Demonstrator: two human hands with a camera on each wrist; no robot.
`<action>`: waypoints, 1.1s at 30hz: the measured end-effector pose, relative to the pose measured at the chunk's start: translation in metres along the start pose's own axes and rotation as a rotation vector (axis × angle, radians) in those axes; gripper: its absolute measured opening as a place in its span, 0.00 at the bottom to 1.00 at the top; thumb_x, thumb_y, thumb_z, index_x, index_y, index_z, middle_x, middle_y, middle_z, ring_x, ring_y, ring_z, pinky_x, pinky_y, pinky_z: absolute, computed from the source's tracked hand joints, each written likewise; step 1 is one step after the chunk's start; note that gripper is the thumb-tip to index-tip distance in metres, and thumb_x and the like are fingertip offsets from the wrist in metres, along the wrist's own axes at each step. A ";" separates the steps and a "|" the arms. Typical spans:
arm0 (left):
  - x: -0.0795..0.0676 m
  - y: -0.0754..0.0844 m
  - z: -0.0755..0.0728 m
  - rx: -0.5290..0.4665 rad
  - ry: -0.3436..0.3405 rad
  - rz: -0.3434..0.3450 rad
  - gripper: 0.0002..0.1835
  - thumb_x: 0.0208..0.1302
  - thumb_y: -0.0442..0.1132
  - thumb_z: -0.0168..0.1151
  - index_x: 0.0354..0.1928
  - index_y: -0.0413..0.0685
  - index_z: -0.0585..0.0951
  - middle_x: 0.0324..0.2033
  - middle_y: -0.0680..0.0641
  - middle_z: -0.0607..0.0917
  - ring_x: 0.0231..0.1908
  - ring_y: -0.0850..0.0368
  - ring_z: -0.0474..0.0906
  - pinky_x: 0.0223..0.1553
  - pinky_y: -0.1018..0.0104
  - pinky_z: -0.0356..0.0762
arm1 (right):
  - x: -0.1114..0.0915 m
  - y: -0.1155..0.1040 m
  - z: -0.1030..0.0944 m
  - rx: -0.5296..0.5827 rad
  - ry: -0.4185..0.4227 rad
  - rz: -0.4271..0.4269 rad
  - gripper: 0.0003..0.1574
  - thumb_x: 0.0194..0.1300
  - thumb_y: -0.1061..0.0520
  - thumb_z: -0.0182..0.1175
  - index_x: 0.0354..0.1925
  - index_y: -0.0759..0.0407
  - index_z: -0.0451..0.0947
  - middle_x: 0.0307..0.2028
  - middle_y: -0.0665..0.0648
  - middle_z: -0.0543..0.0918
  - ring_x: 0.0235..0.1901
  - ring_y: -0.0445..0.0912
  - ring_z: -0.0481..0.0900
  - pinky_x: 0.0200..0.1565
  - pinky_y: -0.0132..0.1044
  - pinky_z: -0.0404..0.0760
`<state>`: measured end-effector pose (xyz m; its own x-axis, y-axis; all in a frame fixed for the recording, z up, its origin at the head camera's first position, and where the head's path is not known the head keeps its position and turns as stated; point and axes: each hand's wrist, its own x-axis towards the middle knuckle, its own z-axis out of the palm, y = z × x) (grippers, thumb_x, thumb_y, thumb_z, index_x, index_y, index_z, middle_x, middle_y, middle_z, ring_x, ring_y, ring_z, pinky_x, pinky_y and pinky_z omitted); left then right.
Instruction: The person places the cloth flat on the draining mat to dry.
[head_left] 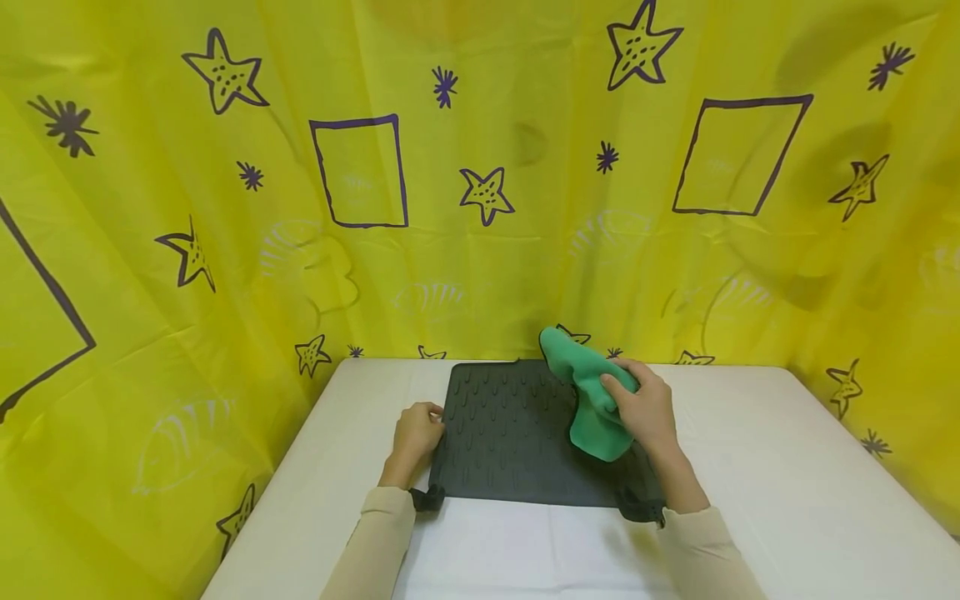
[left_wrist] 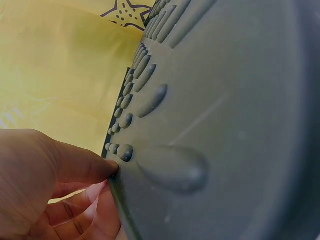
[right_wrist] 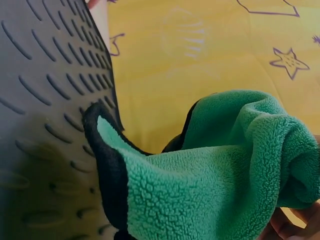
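Observation:
A dark grey rubbery mat (head_left: 502, 442) with rows of raised oblong ridges lies on the white table. My left hand (head_left: 418, 429) pinches its left edge; in the left wrist view the thumb (left_wrist: 90, 167) presses on top and the other fingers curl beneath. A green fleecy cloth (head_left: 592, 375) with a dark border is bunched in my right hand (head_left: 648, 408), over the right part of the mat. The right wrist view shows the cloth (right_wrist: 200, 185) folded, its dark-edged corner overlapping the ridges. Most of the right hand is hidden there behind the cloth.
The white table (head_left: 750, 450) extends to both sides of the mat and in front of it. A yellow curtain (head_left: 480, 275) with drawn stars and squares hangs behind the table and along both sides. Dark straps (head_left: 429, 498) sit at the wrists.

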<state>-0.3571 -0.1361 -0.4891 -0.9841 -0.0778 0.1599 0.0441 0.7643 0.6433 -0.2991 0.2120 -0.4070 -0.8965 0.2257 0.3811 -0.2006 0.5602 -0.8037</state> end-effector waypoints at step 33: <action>-0.001 0.002 0.001 0.002 -0.001 -0.017 0.14 0.62 0.32 0.65 0.49 0.40 0.88 0.34 0.44 0.90 0.29 0.53 0.79 0.33 0.58 0.80 | -0.007 0.034 0.047 -0.106 -0.158 -0.020 0.21 0.73 0.53 0.61 0.59 0.60 0.80 0.59 0.68 0.83 0.50 0.60 0.82 0.47 0.52 0.78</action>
<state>-0.3560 -0.1340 -0.4888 -0.9848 -0.0906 0.1483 0.0267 0.7643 0.6443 -0.3183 0.1920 -0.4591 -0.9453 0.0901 0.3135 -0.1840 0.6461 -0.7407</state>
